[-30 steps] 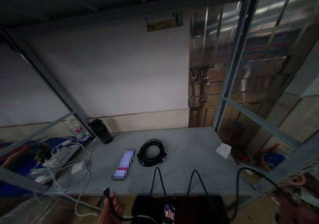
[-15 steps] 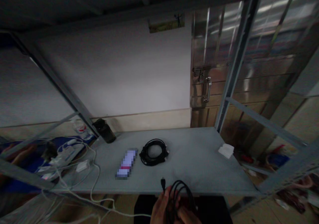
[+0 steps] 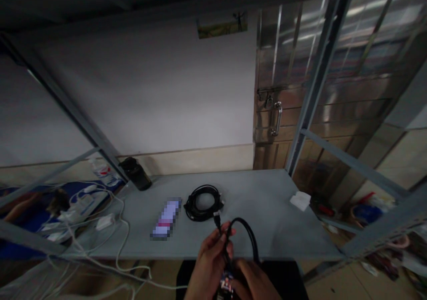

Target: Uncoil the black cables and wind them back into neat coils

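My left hand is closed on a black cable near one end, and its plug sticks up past my fingertips. My right hand is closed lower down on the same cable, which arches between the two hands in a loop. Something small and patterned shows between my palms, too dark to name. Just beyond the plug, a coiled black cable lies on the grey shelf. To its left is a phone-like rectangle with a blurred, lit face.
A dark bottle stands at the shelf's back left. White cords and a white adapter lie on the left. Crumpled white paper rests on the right. Metal posts frame the shelf; another person's arm shows far left.
Both hands have risen and moved forward over the shelf's edge with the cable. Its plug now points up by the coil, and the loops between my hands have narrowed.
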The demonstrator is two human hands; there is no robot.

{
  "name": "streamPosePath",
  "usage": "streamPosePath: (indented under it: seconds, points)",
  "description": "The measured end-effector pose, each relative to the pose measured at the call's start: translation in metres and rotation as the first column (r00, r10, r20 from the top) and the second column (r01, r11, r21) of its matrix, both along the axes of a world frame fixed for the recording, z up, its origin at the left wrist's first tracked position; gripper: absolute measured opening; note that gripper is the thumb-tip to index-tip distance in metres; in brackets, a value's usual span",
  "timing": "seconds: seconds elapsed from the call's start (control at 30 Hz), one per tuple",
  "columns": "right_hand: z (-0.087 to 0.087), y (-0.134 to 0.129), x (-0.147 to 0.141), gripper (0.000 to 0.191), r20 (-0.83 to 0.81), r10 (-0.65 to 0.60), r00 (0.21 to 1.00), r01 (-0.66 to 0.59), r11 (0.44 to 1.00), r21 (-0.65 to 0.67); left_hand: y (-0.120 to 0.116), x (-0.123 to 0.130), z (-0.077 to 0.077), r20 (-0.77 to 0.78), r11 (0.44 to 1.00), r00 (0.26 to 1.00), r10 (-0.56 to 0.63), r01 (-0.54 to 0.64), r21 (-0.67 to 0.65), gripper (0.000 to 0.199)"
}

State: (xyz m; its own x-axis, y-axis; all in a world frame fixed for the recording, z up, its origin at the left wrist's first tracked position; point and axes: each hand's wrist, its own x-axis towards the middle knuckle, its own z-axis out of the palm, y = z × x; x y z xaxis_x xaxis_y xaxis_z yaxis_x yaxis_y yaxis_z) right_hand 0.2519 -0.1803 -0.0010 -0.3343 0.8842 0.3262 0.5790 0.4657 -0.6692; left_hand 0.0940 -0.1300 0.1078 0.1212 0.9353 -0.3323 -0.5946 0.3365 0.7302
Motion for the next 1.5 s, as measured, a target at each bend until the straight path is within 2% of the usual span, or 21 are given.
streamPosePath:
  seconds: [0.1,0.17,0.27,0.33,0.4,0.47,0.53,0.6,0.7,0.8,0.97,1.17,1.37,1.43,1.5]
  points:
    - [0.015,0.035,0.006,0.019,0.182,0.003,0.983,-0.046,0.972,0.231,0.025,-0.013,0.000,-0.053,0.992,0.997,0.060,-0.054,0.115,0.060]
    - [0.030,0.065,0.005,0.021,0.221,-0.018,0.975,-0.063,0.933,0.354,0.045,-0.024,-0.004,-0.155,0.973,0.980,0.126,-0.092,0.212,0.063]
    - [0.048,0.119,-0.003,0.020,0.281,-0.005,0.960,-0.124,0.888,0.442,0.083,-0.047,-0.015,-0.361,0.914,0.886,0.292,-0.147,0.378,0.068]
    - [0.052,0.158,-0.012,0.017,0.315,0.006,0.949,-0.159,0.873,0.462,0.109,-0.066,-0.026,-0.502,0.867,0.761,0.412,-0.158,0.472,0.067]
    - [0.046,0.192,-0.023,0.008,0.325,0.049,0.944,-0.205,0.860,0.467,0.131,-0.087,-0.040,-0.639,0.832,0.575,0.510,-0.144,0.535,0.063]
    - [0.032,0.218,-0.032,0.009,0.329,0.111,0.938,-0.257,0.860,0.441,0.147,-0.106,-0.059,-0.747,0.817,0.354,0.563,-0.101,0.568,0.059]
    - [0.014,0.233,-0.038,0.020,0.318,0.137,0.938,-0.268,0.868,0.418,0.155,-0.118,-0.079,-0.799,0.816,0.175,0.575,-0.050,0.576,0.057]
    - [-0.003,0.237,-0.040,0.038,0.282,0.139,0.949,-0.250,0.877,0.411,0.156,-0.122,-0.098,-0.811,0.813,0.075,0.580,-0.005,0.582,0.055]
    - [-0.019,0.236,-0.040,0.070,0.193,0.151,0.970,-0.219,0.887,0.406,0.153,-0.119,-0.119,-0.791,0.789,0.003,0.612,0.060,0.611,0.056]
    - [-0.025,0.238,-0.039,0.085,0.167,0.182,0.969,-0.235,0.888,0.396,0.153,-0.115,-0.127,-0.779,0.777,-0.005,0.627,0.068,0.625,0.066]
    - [-0.026,0.245,-0.040,0.063,0.176,0.205,0.963,-0.259,0.884,0.389,0.156,-0.116,-0.126,-0.813,0.812,0.050,0.580,0.047,0.582,0.083]
    - [-0.021,0.241,-0.038,0.056,0.210,0.145,0.967,-0.221,0.889,0.402,0.155,-0.114,-0.120,-0.816,0.812,0.050,0.576,0.082,0.578,0.075]
    - [-0.014,0.226,-0.030,0.073,0.211,0.152,0.966,-0.228,0.886,0.405,0.159,-0.111,-0.126,-0.817,0.806,0.172,0.551,0.145,0.574,0.064]
    - [-0.016,0.221,-0.024,0.076,0.141,0.091,0.986,-0.140,0.911,0.387,0.165,-0.105,-0.130,-0.828,0.837,0.223,0.515,0.077,0.541,0.065]
    - [-0.023,0.218,-0.015,0.077,-0.007,-0.051,0.999,0.051,0.950,0.307,0.173,-0.093,-0.133,-0.832,0.865,0.275,0.482,0.000,0.501,0.067]
